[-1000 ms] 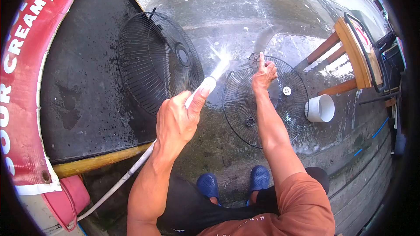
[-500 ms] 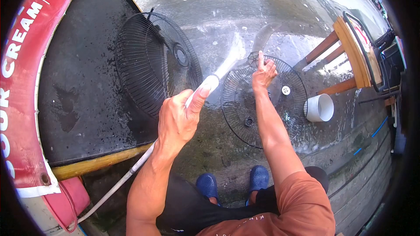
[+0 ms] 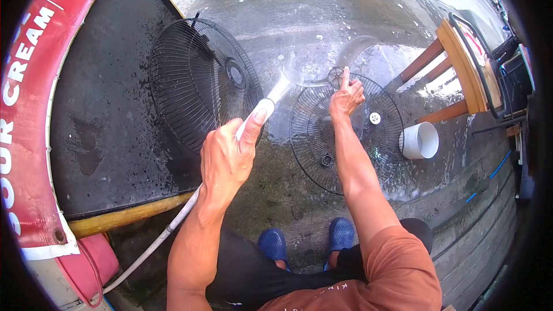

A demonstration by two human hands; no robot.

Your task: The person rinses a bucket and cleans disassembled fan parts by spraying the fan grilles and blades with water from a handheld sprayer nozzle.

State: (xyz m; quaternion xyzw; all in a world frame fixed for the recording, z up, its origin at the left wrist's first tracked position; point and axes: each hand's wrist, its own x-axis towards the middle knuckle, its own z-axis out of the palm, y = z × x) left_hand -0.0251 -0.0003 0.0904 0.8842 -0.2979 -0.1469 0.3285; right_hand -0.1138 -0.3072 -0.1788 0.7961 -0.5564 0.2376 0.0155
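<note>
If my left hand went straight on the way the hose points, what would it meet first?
Past the water jet, your left hand with the hose would probably meet the clear fan blade, though depth is hard to judge.

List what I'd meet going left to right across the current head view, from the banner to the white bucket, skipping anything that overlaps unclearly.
Banner → left hand → water jet → right hand → white bucket.
</note>
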